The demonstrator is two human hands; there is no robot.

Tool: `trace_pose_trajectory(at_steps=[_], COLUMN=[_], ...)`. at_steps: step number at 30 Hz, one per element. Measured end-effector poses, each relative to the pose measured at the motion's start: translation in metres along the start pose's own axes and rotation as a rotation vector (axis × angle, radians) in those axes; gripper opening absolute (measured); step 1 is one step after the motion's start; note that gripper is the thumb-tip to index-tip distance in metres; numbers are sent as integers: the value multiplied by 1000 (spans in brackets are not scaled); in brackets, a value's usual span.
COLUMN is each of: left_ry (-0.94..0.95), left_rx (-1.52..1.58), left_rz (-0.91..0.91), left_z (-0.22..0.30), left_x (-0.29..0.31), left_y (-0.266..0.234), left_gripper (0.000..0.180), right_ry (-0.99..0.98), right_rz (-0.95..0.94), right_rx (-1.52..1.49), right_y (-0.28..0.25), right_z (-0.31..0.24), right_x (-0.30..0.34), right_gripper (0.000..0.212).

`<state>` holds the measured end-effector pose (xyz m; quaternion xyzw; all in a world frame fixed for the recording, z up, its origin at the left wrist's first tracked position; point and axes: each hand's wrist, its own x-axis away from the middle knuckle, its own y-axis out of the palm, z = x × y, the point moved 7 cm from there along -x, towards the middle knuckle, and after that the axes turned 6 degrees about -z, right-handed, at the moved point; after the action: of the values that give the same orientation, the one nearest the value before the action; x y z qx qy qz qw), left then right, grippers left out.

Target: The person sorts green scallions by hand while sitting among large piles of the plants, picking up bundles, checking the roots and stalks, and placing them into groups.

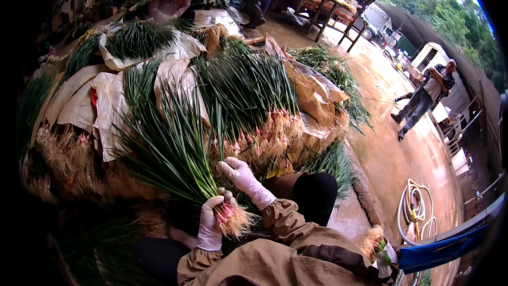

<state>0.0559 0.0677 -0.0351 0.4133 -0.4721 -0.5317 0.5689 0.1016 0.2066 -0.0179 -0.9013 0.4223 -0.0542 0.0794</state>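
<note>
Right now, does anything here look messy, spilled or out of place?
Nothing looks damaged. The left hand holds a bunch of green onions by the root end, the right hand just above it. One oddity: a small bunch lies apart on the wet floor, near a coiled hose.

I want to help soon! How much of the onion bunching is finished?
Done: big piles of green onions lie stacked on tan sheets. In hand: the left hand grips one bunch near its roots, and the right hand reaches above it. Left: more loose onions spread by the wet floor, so plenty remains.
</note>
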Motion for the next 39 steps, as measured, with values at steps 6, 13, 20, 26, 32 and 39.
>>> trace_pose_trajectory(at_steps=[6, 13, 20, 26, 32, 39], left_ry=[22, -11, -53, -142, -156, 79], left_rx=[252, 235, 0, -172, -294, -115], left_rz=[-151, -194, 31, 173, 218, 5], left_z=[5, -4, 7, -5, -17, 8], left_x=[3, 2, 5, 2, -4, -4], left_y=[15, 19, -17, -9, -6, 2], left_gripper=[20, 18, 25, 27, 24, 24], right_ry=[110, -124, 258, 162, 258, -128], right_rz=[-124, 389, -465, -414, -118, 768], right_rx=[-744, 248, 357, -426, -405, -17], right_y=[31, -44, 17, -5, -24, -244], right_z=[-24, -15, 3, -36, -56, -71], right_x=[-2, -16, 36, 37, 64, 134], right_gripper=[19, 28, 50, 42, 22, 17])
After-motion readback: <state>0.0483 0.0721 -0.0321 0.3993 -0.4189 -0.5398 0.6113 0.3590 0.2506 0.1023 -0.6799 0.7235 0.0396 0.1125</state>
